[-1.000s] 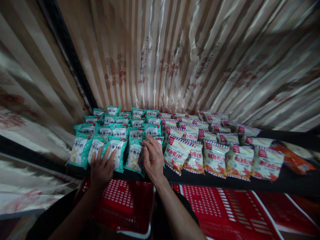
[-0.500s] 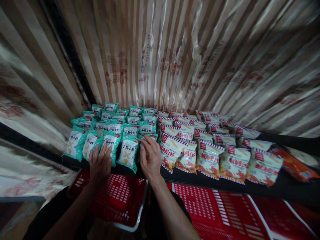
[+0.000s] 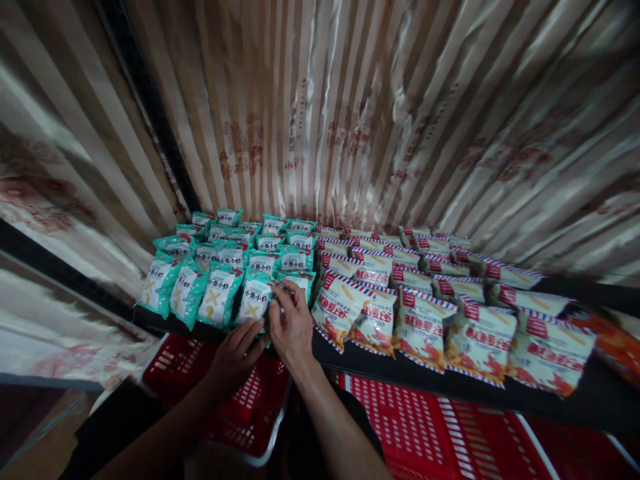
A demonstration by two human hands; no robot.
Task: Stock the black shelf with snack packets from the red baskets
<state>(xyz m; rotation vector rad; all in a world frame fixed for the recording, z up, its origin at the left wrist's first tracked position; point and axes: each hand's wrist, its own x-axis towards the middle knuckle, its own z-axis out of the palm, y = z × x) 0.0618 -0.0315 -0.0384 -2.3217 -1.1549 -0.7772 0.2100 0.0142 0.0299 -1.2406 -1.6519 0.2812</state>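
Bag (image 3: 254,300) at shelf's (image 3: 375,370) front edge, long axis pointing away; my left hand (image 3: 239,353), loosely spread, below; right hand (image 3: 293,327), grip unclear, rightward.

We lose part of a teal bag (image 3: 296,275) behind our right grip (image 3: 290,327); the right edge cuts off a blurred orange bag (image 3: 607,341); our left forearm (image 3: 173,417) partly hides a red basket (image 3: 175,363).

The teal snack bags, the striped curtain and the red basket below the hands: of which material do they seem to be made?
Teal snack bags: probably thin plastic film, slightly glossy; puffy shape and flat ends suggest it.
Striped curtain: perhaps satin-like cloth, shiny, since its folds catch light; plastic sheeting is possible.
Red basket: likely hard, smooth plastic, given its regular holes.
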